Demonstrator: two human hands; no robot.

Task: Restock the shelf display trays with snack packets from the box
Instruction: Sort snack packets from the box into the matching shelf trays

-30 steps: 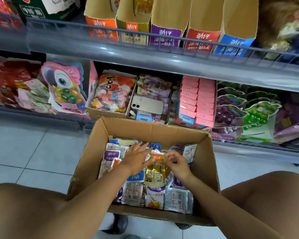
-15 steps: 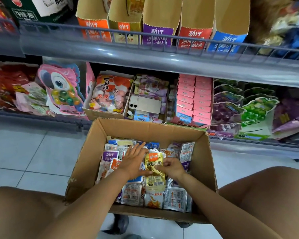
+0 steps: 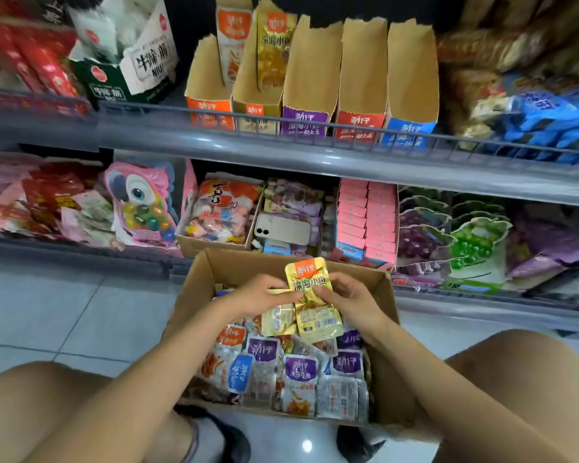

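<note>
Two gold packets pinched above the box (image 3: 196,289).
Head view: the right hand (image 3: 351,295) pinches the front gold packet (image 3: 315,315) at its middle, while the left hand (image 3: 258,295) pinches the second gold packet (image 3: 278,320) beside it. Squaring both upright first should ease them into the gold-labelled tray (image 3: 255,110) on the upper shelf (image 3: 315,153).

- I see a gold packet (image 3: 310,297) of glossy, crinkled foil.
- The box (image 3: 386,335) is matt brown cardboard.
- The shelf rail (image 3: 315,155) looks smooth, painted metal.
- The floor (image 3: 64,315) is glossy tile.
</note>
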